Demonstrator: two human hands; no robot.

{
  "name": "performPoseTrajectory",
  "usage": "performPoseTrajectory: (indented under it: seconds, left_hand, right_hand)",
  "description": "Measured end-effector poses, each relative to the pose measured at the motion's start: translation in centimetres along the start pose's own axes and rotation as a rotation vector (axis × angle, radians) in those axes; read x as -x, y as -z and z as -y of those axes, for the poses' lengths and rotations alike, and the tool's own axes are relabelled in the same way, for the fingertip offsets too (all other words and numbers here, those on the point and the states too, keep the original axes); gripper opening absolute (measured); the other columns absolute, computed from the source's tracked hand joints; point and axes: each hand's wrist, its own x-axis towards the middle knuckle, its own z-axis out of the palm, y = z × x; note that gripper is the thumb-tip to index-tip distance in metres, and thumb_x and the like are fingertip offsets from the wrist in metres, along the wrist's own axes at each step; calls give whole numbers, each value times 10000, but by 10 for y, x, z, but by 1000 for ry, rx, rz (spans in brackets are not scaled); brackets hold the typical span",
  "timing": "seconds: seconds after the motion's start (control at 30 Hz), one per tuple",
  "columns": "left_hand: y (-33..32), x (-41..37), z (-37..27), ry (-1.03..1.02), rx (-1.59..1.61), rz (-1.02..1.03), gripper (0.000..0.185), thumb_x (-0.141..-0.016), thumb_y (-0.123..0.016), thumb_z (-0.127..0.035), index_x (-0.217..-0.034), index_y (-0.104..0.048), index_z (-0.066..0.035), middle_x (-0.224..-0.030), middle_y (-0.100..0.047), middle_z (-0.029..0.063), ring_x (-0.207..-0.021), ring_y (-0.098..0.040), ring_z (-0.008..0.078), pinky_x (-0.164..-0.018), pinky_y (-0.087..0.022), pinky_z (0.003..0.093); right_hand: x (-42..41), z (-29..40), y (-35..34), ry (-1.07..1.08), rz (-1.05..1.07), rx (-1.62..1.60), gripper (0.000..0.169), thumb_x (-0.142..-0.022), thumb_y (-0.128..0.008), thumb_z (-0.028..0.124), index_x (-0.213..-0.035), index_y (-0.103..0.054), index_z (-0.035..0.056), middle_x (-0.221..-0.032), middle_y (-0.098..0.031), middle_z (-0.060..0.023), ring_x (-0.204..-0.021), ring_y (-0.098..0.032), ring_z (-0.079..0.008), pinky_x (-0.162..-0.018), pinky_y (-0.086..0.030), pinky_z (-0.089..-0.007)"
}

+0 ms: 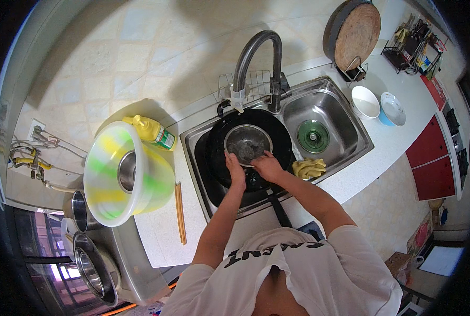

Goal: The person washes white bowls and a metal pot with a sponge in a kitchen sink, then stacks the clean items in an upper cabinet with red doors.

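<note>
Both my hands hold a small round metal bowl (248, 143) over a black wok (219, 166) that lies across the left sink basin. My left hand (235, 170) grips the bowl's lower left rim, and my right hand (267, 166) its lower right rim. The wok's black handle (278, 209) points toward my body. A dark curved faucet (258, 37) arches above the wok. A crumpled yellow cloth (309, 168) rests on the sink's front edge, right of my right hand. The right basin (337, 118) has a green drain strainer (313, 136).
Left on the counter stand a large striped plastic tub (155, 177) holding a metal bowl, a yellow pump bottle (155, 132) and several wooden chopsticks (180, 213). To the right are a white bowl (365, 102), a blue bowl (393, 109) and a round wooden cutting board (357, 37) in a rack.
</note>
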Motion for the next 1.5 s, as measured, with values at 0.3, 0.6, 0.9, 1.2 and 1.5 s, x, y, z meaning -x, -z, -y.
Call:
performPoseTrajectory:
  seconds: [0.3, 0.6, 0.9, 1.2, 1.5]
  left_hand:
    - [-7, -35, -17, -158, -187, 12, 539, -954, -305, -405, -1320, -369, -14, -1335, -362, 142, -1222, -371, 264, -1024, -259, 321]
    - [9, -38, -6, 389, 632, 147, 528, -933, -323, -452, -1222, -474, -37, -1199, -534, 112, -1109, -493, 269, -969, -361, 380]
    - [-26, -4, -19, 288, 356, -93, 518, -941, -270, -465, -1239, -461, -87, -1244, -481, 90, -1133, -460, 256, -977, -339, 388]
    - [1, 10, -21, 136, -18, -158, 992, -758, -628, -513, -1422, 29, -180, -1357, -307, 150, -1169, -376, 296, -888, -331, 476]
    - [1, 27, -36, 316, 54, -68, 836, -804, -636, -346, -1397, -65, -202, -1333, -319, 139, -1161, -399, 326, -856, -410, 552]
  right_hand:
    - [-25, 2, 44, -120, -103, -622, 198, -855, -545, 194, -890, -572, 1, -784, -571, -189, -698, -573, -296, -635, -444, -324]
    - [-6, 10, 56, -282, -131, -1499, 224, -920, -480, 184, -912, -593, -9, -793, -591, 5, -719, -502, -62, -666, -416, -242]
    - [-23, 24, 20, -377, -486, -1427, 238, -927, -481, 212, -961, -577, -3, -802, -581, 0, -772, -506, -92, -731, -401, -237]
    - [-24, 41, 27, -174, -280, -925, 211, -902, -506, 188, -964, -586, 3, -813, -628, -106, -723, -583, -159, -661, -448, -295]
    - [-11, 40, 24, 4, 33, -268, 274, -800, -581, 214, -1050, -589, 103, -896, -629, -147, -827, -603, -341, -704, -481, -429]
